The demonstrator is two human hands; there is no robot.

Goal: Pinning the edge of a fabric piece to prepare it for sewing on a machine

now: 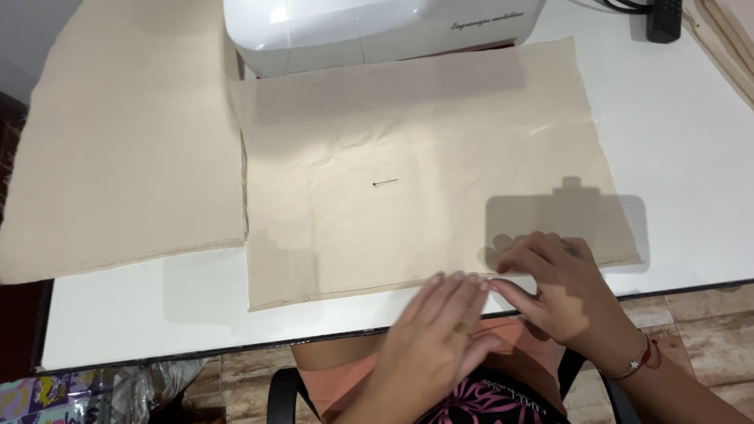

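A beige fabric rectangle (424,165) lies flat on the white table (683,141), with a small dark pin (385,183) lying near its middle. My left hand (440,330) lies flat with fingers together at the cloth's near edge, fingertips touching the hem. Just to its right, my right hand (565,290) presses on the near right corner of the same cloth, fingers bent and slightly spread. Neither hand holds anything.
A second, larger beige fabric piece (126,133) covers the table's left side. A white sewing machine (377,27) stands at the back. A black power strip (664,20) sits at the far right. Tiled floor (707,322) and a chair armrest (283,392) lie below the table's edge.
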